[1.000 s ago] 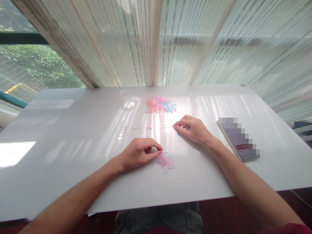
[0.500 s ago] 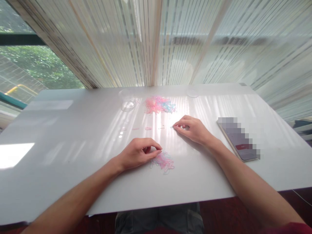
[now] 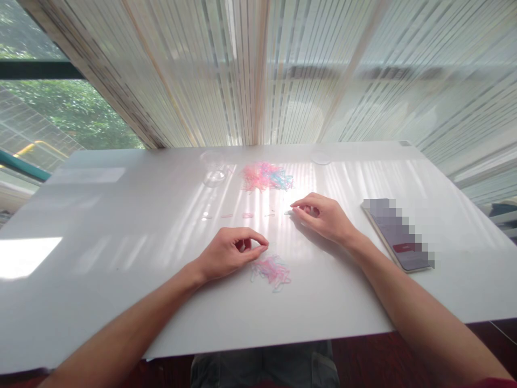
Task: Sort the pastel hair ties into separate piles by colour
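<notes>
Near pile (image 3: 272, 271): a loose tangle of thin little loops in pink, lilac and pale blue, lying flat on the tabletop (image 3: 121, 318); too small to tell whether they are clips or bands.
Row of pieces (image 3: 247, 215): five spots in a line beyond the near pile, mostly slim, long shapes; the middle one looks pinker and bulkier, perhaps more than one loop. The fairly even gaps seem meant to stop neighbours tangling.
Left hand (image 3: 228, 250): at the left edge of the near pile, thumb and forefinger brought together; I cannot tell whether a loop sits between the tips. The hand is low, probably resting for steadiness.
Right hand (image 3: 327, 215): beyond the near pile and to its right, thumb and forefinger slightly parted, nothing seen between them. The tips are just beside the row's end piece (image 3: 287, 213); contact is too fine to judge. So narrow an opening likely suits so thin a piece.
Far pile (image 3: 266, 177): well beyond the near pile, larger, pink with blue at its right, probably set back to leave the hands room.
See-through container (image 3: 214, 177): beyond the near pile, leftward.
Phone (image 3: 398, 237): right of the near pile, well apart, lying flat.
</notes>
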`<control>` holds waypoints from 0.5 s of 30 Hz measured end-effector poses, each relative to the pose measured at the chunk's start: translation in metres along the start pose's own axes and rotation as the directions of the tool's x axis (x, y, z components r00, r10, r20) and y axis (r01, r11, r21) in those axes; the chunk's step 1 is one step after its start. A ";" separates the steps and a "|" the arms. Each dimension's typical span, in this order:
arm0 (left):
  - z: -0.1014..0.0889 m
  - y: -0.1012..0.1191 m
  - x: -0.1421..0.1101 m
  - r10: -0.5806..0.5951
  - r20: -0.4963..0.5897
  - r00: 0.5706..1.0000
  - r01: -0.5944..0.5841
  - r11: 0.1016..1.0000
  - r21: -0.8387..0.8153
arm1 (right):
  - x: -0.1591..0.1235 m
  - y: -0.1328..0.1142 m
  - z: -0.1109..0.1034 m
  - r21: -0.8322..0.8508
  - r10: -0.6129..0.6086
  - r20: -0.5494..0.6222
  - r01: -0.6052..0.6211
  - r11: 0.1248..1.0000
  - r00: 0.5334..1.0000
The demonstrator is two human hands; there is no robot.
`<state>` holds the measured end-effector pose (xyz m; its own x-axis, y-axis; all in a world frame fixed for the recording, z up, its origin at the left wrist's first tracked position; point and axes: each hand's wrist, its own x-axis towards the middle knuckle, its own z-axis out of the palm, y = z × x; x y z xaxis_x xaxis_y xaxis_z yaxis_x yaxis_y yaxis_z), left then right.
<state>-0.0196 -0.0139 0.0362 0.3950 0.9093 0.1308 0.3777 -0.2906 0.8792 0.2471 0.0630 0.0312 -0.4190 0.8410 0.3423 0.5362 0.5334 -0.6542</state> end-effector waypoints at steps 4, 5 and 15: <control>-0.001 0.000 0.000 -0.054 -0.026 0.998 0.053 0.998 -0.041 | -0.006 -0.016 0.004 0.069 -0.144 0.005 0.144 0.987 0.990; -0.001 0.000 0.000 -0.062 -0.028 0.998 0.061 0.997 -0.048 | -0.008 -0.021 0.006 0.089 -0.189 0.010 0.187 0.978 0.982; -0.001 -0.001 0.001 -0.101 -0.016 0.995 0.099 0.993 -0.067 | -0.022 -0.036 0.024 0.202 -0.337 0.151 0.304 0.931 0.929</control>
<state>-0.0211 -0.0126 0.0358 0.3419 0.9385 0.0489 0.3580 -0.1782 0.9166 0.2190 0.0233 0.0314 -0.6807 0.5885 0.4364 0.2237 0.7341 -0.6411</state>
